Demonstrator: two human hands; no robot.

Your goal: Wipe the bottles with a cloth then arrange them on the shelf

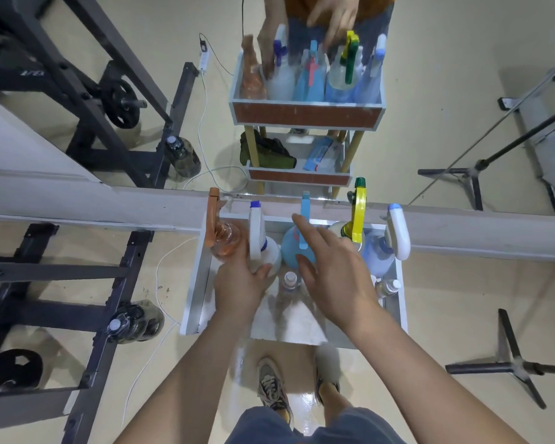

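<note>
My left hand (237,285) wrapped round white plastic spray bottle (263,248) standing in white shelf tray (196,283). My right hand (334,270) open, fingers spread, hovering above blue spray bottle (293,248). Orange, yellow-trigger bottles in same row.

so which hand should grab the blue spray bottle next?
Probably the right hand: it hovers open directly over the blue spray bottle, fingers nearly at its trigger. The left hand is already wrapped around the white spray bottle.
</note>
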